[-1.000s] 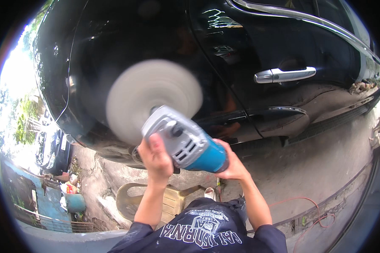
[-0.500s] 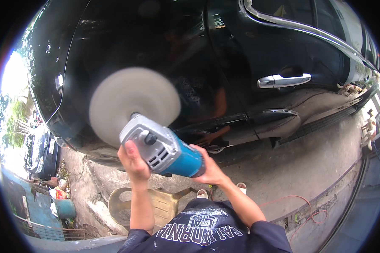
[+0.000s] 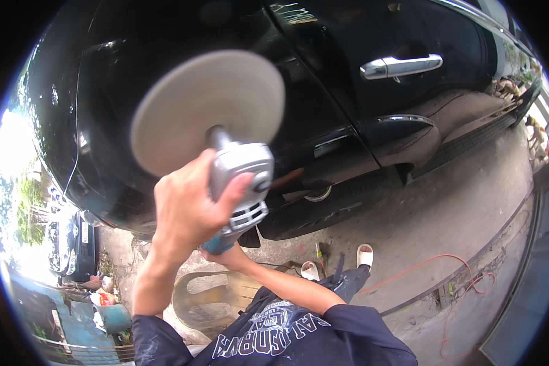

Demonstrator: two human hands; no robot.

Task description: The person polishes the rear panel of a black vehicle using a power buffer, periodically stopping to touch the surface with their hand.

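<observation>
My left hand (image 3: 186, 204) wraps round the silver head of a silver-and-teal power polisher (image 3: 244, 168), thumb across its top. Lower down, my right hand (image 3: 226, 256) grips the teal rear body, partly hidden by my left hand. The polisher's round off-white pad (image 3: 177, 110), smeared by motion, lies at or very near the glossy black rear body panel of a car (image 3: 119, 33); I cannot tell exactly where they touch. To the pad's right are the door seam and a chrome door handle (image 3: 402, 66).
Below me stand a beige plastic chair (image 3: 192, 287) and my feet in white sandals (image 3: 364, 256). An orange cord (image 3: 436, 259) trails over the concrete. Another dark car (image 3: 73, 247) and a blue bin (image 3: 113, 317) are at the left. A tyre (image 3: 299, 222) shows under the car.
The polisher has swung more upright and its pad has moved up. My left hand has risen onto the head, while my right hand has shifted left and down behind it.
</observation>
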